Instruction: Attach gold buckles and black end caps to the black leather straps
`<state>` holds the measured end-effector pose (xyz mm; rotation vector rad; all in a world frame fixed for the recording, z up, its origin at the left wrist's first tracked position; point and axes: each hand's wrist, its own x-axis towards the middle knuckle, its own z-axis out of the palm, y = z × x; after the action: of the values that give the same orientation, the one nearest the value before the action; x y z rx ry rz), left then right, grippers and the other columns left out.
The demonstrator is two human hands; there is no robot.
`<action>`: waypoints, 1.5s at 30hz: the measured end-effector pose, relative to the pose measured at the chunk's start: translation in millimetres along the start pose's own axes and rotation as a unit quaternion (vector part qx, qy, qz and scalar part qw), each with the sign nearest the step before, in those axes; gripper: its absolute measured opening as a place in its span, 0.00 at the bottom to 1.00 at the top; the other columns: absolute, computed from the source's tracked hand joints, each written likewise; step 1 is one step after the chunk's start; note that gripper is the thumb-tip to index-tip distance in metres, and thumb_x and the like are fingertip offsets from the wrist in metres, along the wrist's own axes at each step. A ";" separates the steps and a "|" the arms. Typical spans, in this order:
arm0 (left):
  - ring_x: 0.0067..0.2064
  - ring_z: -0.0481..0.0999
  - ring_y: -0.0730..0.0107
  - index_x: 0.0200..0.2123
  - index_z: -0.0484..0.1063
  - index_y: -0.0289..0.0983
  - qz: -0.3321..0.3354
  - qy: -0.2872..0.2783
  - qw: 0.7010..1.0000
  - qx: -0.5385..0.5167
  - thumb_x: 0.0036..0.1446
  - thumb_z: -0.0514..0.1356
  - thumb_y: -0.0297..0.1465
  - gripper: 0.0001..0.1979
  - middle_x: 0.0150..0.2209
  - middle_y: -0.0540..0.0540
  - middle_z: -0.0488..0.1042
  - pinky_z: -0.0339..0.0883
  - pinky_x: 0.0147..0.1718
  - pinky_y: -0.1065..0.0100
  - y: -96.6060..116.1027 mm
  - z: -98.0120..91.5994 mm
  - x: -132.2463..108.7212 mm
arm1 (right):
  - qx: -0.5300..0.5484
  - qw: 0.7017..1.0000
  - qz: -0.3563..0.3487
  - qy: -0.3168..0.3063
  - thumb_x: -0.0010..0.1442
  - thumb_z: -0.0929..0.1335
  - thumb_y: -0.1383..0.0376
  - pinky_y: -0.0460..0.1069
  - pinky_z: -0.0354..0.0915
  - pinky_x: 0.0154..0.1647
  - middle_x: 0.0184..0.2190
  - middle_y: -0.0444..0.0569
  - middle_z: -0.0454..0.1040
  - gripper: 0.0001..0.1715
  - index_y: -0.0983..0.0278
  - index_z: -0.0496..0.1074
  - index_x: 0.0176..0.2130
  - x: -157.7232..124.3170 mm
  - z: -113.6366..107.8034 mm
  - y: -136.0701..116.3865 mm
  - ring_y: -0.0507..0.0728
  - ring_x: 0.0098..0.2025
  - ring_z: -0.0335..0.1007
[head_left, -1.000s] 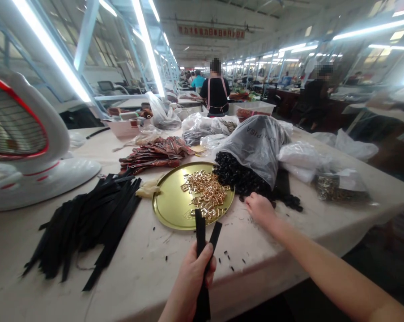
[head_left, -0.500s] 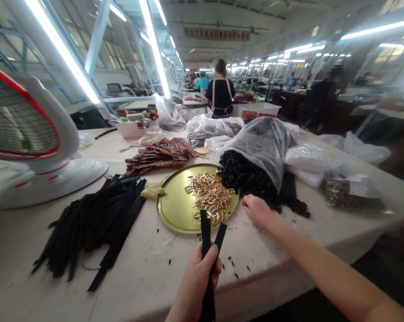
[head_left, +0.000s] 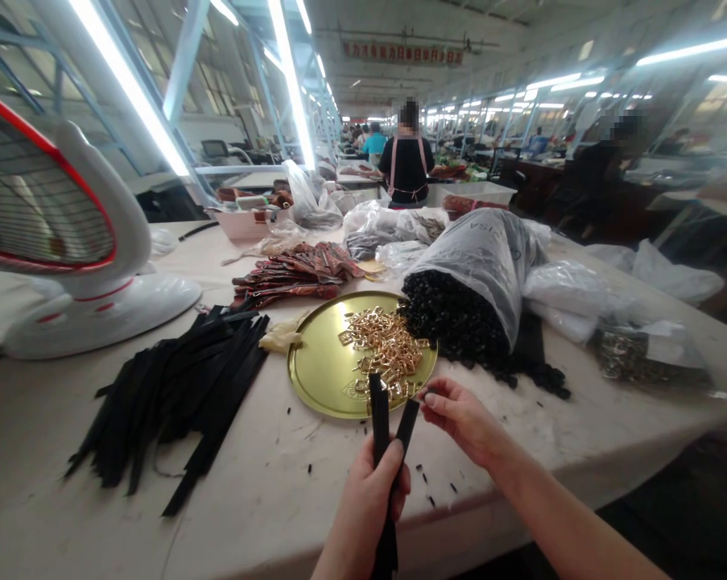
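Black straps (head_left: 379,415) in clenched left hand (head_left: 375,475), dark piece (head_left: 428,394) in pinching right hand (head_left: 463,415), tray (head_left: 318,354) of gold buckles (head_left: 388,342) just beyond.

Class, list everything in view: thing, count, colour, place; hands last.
Table: one, whitish, foreground
Tray: one, gold, on table
Metal fittings: many, gold, on tray
Loose strips: many, black, left of tray
Patterned strips: many, reddish, behind tray
Printed bag: one, translucent, right of tray
Small pieces: many, black, bag's mouth
Other bags: several, clear, back and right
Fan: one, white-red, left
Box: one, pinkish, back left
Bin: one, white, back
People: several, dark or blue clothes, background
Tube lights: several, white, overhead
Banner: one, reddish, back
Left hand: one, bare, gripping black strip
Right hand: one, bare, by strip, pinching dark piece
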<state>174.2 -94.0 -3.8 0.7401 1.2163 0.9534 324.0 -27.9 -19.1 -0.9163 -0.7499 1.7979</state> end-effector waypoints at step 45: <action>0.10 0.51 0.84 0.42 0.61 0.37 0.059 0.115 0.991 -0.033 0.47 0.58 0.44 0.22 0.11 0.59 0.60 0.42 0.08 0.81 -9.1 -37.5 5.1 | -0.765 0.472 -0.391 -0.199 0.52 0.65 0.50 0.60 0.50 0.53 0.51 0.56 0.66 0.26 0.62 0.69 0.46 114.7 55.3 27.8 0.64 0.52 0.59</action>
<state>139.7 -94.3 -21.9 0.6691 1.3456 1.1964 233.6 63.1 -42.0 -0.7803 -2.7013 0.0036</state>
